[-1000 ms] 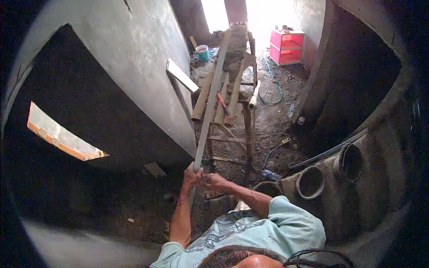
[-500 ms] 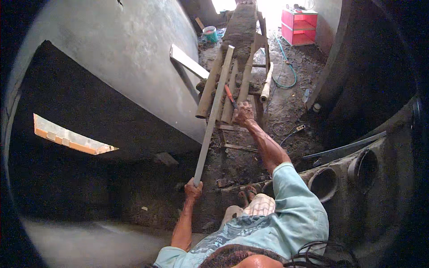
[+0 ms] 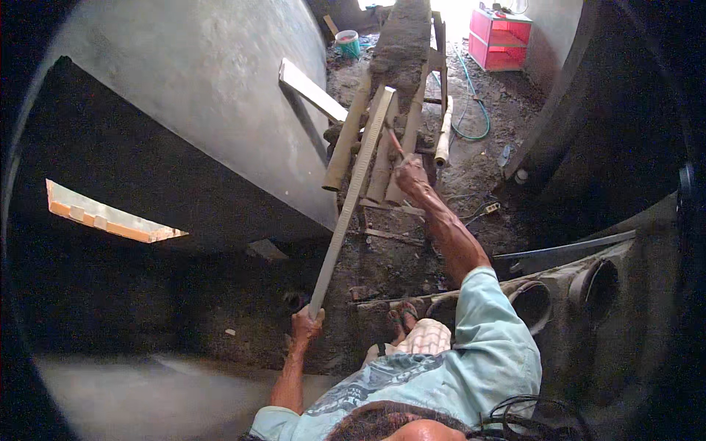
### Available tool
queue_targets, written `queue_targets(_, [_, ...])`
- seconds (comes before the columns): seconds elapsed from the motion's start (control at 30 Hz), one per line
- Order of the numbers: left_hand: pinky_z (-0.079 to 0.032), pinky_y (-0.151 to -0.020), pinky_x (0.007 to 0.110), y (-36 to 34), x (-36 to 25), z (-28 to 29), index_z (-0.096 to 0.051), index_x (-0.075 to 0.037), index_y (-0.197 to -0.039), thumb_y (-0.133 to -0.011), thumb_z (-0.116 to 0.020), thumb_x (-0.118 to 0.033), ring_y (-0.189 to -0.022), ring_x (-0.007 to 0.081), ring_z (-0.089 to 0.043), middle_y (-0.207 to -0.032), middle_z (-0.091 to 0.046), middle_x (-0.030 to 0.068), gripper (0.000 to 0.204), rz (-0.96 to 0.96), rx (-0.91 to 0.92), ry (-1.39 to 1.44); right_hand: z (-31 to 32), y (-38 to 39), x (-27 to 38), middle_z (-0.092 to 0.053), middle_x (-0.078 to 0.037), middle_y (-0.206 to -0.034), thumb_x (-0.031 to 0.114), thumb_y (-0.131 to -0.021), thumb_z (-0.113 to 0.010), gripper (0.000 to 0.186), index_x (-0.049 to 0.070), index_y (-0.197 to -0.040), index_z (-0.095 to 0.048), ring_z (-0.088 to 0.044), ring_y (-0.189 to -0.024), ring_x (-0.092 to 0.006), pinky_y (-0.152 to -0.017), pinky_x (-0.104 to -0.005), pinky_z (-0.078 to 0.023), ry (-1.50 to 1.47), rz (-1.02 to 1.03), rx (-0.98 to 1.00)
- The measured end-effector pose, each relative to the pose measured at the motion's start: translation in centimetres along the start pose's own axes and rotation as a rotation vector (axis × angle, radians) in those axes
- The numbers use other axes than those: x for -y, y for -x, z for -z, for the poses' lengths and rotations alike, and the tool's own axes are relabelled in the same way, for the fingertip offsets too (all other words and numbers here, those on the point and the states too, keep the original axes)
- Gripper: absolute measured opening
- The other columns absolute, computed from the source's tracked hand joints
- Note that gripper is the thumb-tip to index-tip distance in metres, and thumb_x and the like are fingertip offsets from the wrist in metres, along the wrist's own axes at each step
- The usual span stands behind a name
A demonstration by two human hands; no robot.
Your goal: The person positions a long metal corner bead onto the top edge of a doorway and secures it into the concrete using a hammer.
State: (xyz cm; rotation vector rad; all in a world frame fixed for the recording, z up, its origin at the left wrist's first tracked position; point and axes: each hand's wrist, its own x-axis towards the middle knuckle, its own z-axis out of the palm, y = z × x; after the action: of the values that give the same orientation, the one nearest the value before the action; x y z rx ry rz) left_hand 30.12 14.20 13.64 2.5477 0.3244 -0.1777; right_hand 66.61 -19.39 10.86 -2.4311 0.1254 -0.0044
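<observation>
My left hand (image 3: 307, 325) is closed round the near end of a long, straight, pale grey strip (image 3: 346, 209) with a finely ribbed surface. The strip slants away from me, its far end over several mud-coated pipes (image 3: 380, 173). In front of me, at the near ends of those pipes, my right hand (image 3: 412, 175) is closed on a slim reddish-orange hand tool (image 3: 396, 141). The tool points away from me, beside the strip; its exact kind is too small to tell. The fingers of my right hand are partly hidden.
The pipes lie on a muddy trestle (image 3: 401, 51). A white board (image 3: 312, 92) leans on the left wall. On the right are a white roll (image 3: 443, 140), a green hose (image 3: 482, 121), a power strip (image 3: 491, 209) and round openings (image 3: 531, 305). A red shelf (image 3: 500, 40) stands far off.
The strip's far end has shifted slightly right and nearer to me, and my left hand has come back a little. My right hand has moved slightly right, and the tool has turned with it.
</observation>
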Motion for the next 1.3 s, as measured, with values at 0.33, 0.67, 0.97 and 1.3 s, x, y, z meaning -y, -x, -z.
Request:
queue_targets(0.33, [-0.051,-0.064,0.042,0.5,3.6,0.4,-0.065,0.0,-0.088,-0.08,-0.065,-0.041,-0.076,0.0353,-0.067,-0.076,-0.066,0.0205,0.042,0.013,0.026,-0.035,7.8,6.8,-4.6,-0.062,-0.025,-0.086,0.038,-0.093,-0.044,0.04,0.002,-0.108,-0.055,-0.062,-0.083,-0.043,-0.073,-0.0484,-0.046,-0.236,-0.26,-0.294])
queue_targets(0.67, [-0.051,-0.066,0.044,-0.9,7.6,1.5,-0.069,-0.004,-0.088,-0.074,-0.069,-0.033,-0.078,0.0359,-0.066,-0.081,-0.067,0.018,0.032,0.172,0.068,-0.14,9.8,8.6,-5.8,-0.061,-0.016,-0.075,0.031,-0.093,-0.05,0.029,0.004,-0.1,-0.059,-0.063,-0.073,-0.0321,-0.067,-0.0411,-0.047,-0.153,-0.096,-0.233])
queue_targets(0.97, [-0.05,-0.065,0.045,-2.4,12.1,2.7,-0.068,-0.003,-0.085,-0.07,-0.069,-0.023,-0.078,0.0369,-0.065,-0.079,-0.066,0.0201,0.025,0.081,0.035,-0.242,12.4,7.3,-2.7,-0.064,-0.02,-0.075,0.024,-0.093,-0.051,0.028,0.006,-0.113,-0.06,-0.065,-0.068,-0.0309,-0.063,-0.0402,-0.048,-0.062,0.045,-0.182])
queue_targets(1.3, [-0.051,-0.064,0.043,-1.3,11.3,9.5,-0.069,-0.006,-0.082,-0.063,-0.067,-0.016,-0.076,0.0384,-0.065,-0.074,-0.066,0.017,0.021,0.157,0.066,-0.413,9.6,4.8,-3.4,-0.063,-0.014,-0.069,0.027,-0.094,-0.051,0.026,0.007,-0.108,-0.061,-0.061,-0.056,-0.0245,-0.052,-0.0371,-0.047,-0.078,0.125,-0.204])
